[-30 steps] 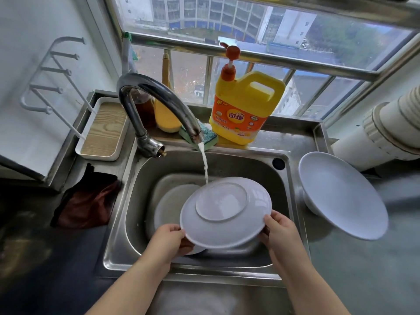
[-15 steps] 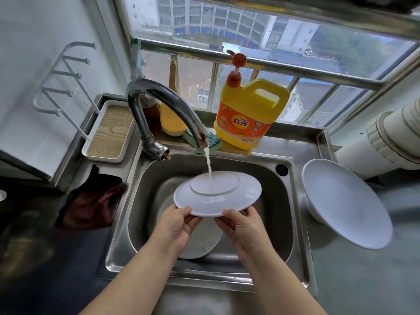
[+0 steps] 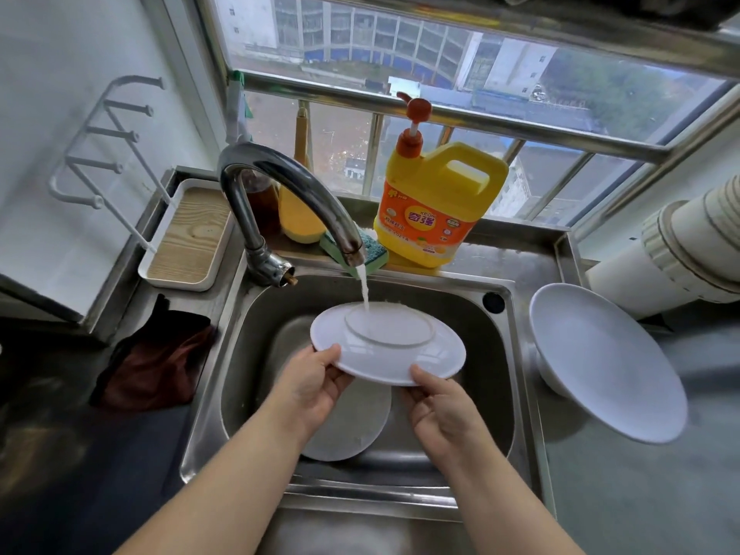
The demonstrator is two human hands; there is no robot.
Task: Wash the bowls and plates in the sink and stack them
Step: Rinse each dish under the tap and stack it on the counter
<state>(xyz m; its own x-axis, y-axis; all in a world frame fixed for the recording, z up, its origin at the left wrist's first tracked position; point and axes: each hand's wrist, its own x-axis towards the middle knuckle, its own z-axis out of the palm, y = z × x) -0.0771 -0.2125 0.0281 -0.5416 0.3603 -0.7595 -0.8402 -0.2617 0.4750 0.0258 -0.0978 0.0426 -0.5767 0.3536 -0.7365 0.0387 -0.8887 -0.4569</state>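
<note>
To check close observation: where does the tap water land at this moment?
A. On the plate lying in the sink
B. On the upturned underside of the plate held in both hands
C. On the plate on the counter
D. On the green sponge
B: the stream strikes inside the foot ring of the held plate, gripped by the left hand and right hand.

Soft daylight enters through the window (image 3: 440, 74) behind the sink (image 3: 516, 354) — the left corner sits dark. Wide-angle bending curves the edges; focus is sharp, with faint steel glare.
</note>
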